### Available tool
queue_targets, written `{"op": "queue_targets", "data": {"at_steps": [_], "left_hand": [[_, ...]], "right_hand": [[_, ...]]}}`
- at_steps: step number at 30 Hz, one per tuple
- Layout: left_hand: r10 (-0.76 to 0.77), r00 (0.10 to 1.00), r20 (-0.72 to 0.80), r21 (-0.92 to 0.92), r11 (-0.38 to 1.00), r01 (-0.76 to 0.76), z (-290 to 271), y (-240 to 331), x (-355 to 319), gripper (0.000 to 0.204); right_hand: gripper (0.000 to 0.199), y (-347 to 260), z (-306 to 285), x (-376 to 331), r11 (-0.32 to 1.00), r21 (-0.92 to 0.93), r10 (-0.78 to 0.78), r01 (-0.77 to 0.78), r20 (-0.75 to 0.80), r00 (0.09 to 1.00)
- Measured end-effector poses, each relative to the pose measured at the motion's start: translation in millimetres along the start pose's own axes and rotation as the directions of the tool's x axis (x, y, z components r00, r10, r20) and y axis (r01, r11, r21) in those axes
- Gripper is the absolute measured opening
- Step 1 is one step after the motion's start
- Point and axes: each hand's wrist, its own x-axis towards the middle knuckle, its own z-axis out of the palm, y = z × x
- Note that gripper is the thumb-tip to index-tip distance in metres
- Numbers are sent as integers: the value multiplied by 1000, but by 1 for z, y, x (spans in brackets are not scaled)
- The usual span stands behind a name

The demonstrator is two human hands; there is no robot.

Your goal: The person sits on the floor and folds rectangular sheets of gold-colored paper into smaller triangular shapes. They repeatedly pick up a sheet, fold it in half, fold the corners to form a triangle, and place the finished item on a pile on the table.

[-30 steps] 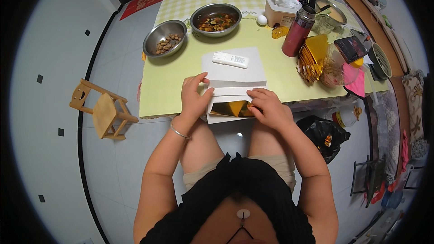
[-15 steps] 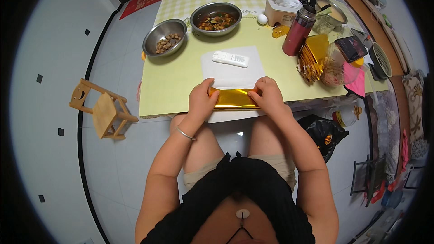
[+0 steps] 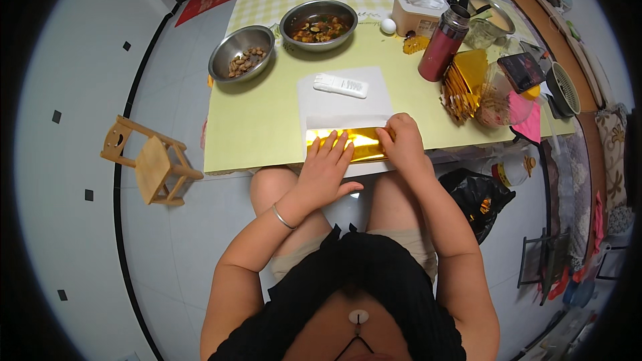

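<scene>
A shiny gold foil paper (image 3: 364, 144), folded into a narrow strip, lies on a white sheet (image 3: 334, 107) at the table's near edge. Across its left part my left hand (image 3: 324, 174) rests flat, fingers stretched and thumb held apart. My right hand (image 3: 404, 144) is closed at the strip's right end, thumb and fingers pinching the foil; that end is partly hidden by the fingers. Beyond the strip, a flat white plastic container (image 3: 341, 85) lies on its side on the sheet.
Two steel bowls, one with peanuts (image 3: 246, 61), one with food in sauce (image 3: 319, 29), stand far left. A red thermos (image 3: 443, 47), folded gold papers (image 3: 465, 83), a tissue box (image 3: 413, 17) and an egg (image 3: 388, 25) sit right. Below are a wooden chair (image 3: 160, 167) and black bag (image 3: 471, 200).
My left hand has let go of the strip's left end and now lies flat on the foil, nearer its middle. My right hand keeps its pinch at the right end.
</scene>
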Motion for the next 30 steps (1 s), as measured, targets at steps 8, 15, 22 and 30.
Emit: {"op": "queue_targets", "data": {"at_steps": [8, 15, 22, 30], "left_hand": [[-26, 1000, 1, 51, 998, 26, 2, 1, 1, 93], [-33, 999, 20, 53, 998, 32, 6, 0, 0, 94], [-46, 996, 81, 97, 995, 38, 7, 5, -1, 97], [-30, 996, 81, 73, 997, 24, 0, -9, -12, 101]], "right_hand": [[15, -4, 5, -2, 999, -46, -29, 26, -68, 997], [19, -4, 4, -1, 997, -71, -11, 9, -22, 1000], [59, -27, 16, -23, 845, -349, -349, 404, 211, 913], [83, -16, -6, -48, 886, -220, -270, 408, 470, 841]]}}
